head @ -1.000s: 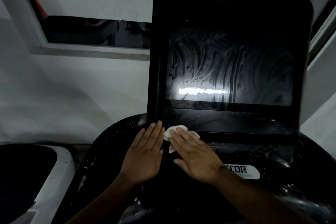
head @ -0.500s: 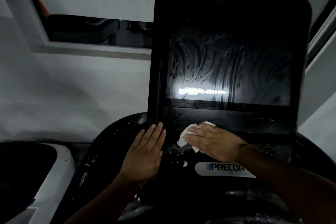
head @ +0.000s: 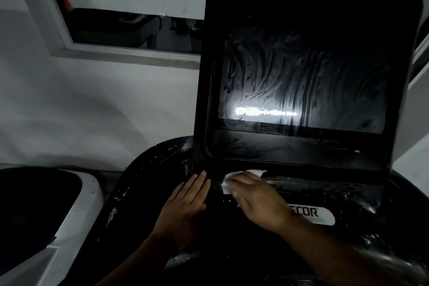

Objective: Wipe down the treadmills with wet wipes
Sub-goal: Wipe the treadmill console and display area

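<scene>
A black treadmill console (head: pixel 308 153) fills the right half of the view, its dark screen (head: pixel 306 81) streaked with wet smears. My right hand (head: pixel 257 202) presses a white wet wipe (head: pixel 241 175) flat against the console just below the screen frame. The wipe shows only at my fingertips. My left hand (head: pixel 185 202) lies flat, fingers together, on the wet black panel (head: pixel 148 169) to the left of the wipe. A white logo plate (head: pixel 322 216) sits partly behind my right wrist.
A neighbouring machine with a white shell (head: pixel 76 213) stands at the lower left. A grey wall (head: pixel 97 104) with a framed opening (head: pixel 130 28) is behind the console. Water droplets speckle the black panel.
My right hand slid the wipe right along the base of the screen, then back left toward my left hand. The left hand has stayed put.
</scene>
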Demonstrator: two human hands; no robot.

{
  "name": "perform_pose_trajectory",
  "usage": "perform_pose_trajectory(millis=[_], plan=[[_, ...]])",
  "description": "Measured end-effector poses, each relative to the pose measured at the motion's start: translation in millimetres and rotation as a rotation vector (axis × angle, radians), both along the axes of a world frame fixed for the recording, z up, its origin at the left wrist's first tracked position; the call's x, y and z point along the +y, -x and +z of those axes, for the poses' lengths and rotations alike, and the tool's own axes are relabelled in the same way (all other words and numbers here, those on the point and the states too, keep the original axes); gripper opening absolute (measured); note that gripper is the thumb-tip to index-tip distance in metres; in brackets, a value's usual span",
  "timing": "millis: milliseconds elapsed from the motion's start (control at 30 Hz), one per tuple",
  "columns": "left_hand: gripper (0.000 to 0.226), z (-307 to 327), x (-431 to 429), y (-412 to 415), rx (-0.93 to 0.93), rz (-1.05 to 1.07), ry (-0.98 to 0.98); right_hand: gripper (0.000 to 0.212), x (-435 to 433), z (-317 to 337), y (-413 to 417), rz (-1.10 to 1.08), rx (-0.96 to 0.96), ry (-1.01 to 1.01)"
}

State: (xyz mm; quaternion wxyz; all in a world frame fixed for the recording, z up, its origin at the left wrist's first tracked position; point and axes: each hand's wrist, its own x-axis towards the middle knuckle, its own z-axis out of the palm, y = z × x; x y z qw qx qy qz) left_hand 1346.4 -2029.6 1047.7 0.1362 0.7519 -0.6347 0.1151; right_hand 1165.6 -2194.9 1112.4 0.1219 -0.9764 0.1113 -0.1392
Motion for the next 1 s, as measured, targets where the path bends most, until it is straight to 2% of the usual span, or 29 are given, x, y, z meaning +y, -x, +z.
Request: perform_pose_trajectory(millis=[100,167,200,333,400,467,533,600,767,867,933,1000], plan=[[0.059,-3.9,4.0,0.8,0.091,0.008,0.002,0.058,28.1,-9.0,-15.0,0.097,0.155,-0.138],[0.057,-5.4,7.0,-0.7,0.161,0.029,0.020,0.067,26.1,-18.8,1.9,0.104,0.187,-0.066],[0.057,-7.6,9.2,-1.2,0.198,0.039,0.023,0.067,21.2,-19.1,11.4,0.077,0.171,-0.039],[0.067,-11.8,13.6,3.6,0.279,-0.003,0.020,0.038,15.9,0.9,10.3,0.041,0.013,-0.099],[0.067,-10.8,13.4,10.6,0.306,-0.001,0.043,0.037,25.3,11.6,-1.4,0.003,-0.059,-0.031],[0.062,-8.2,11.0,17.0,0.309,0.016,0.083,0.037,31.0,17.4,-0.8,-0.091,-0.084,0.137],[0.058,-5.6,10.2,20.9,0.268,0.007,0.090,0.039,34.6,12.9,6.8,-0.204,-0.044,0.219],[0.058,-7.3,11.1,21.9,0.254,-0.012,0.106,0.049,38.2,3.1,11.6,-0.278,0.040,0.219],[0.080,-20.8,17.3,14.7,0.321,-0.010,0.105,0.077,58.3,-20.6,-12.3,-0.169,0.293,0.117],[0.091,-27.5,24.1,11.4,0.332,-0.051,0.074,0.076,56.7,-17.0,-4.8,-0.014,0.370,0.152],[0.099,-28.7,26.5,11.5,0.310,-0.061,0.059,0.077,32.5,-8.3,11.7,-0.001,0.390,0.113],[0.107,-27.8,26.9,13.8,0.311,-0.049,0.043,0.075,19.3,-4.8,17.9,-0.030,0.362,0.173]])
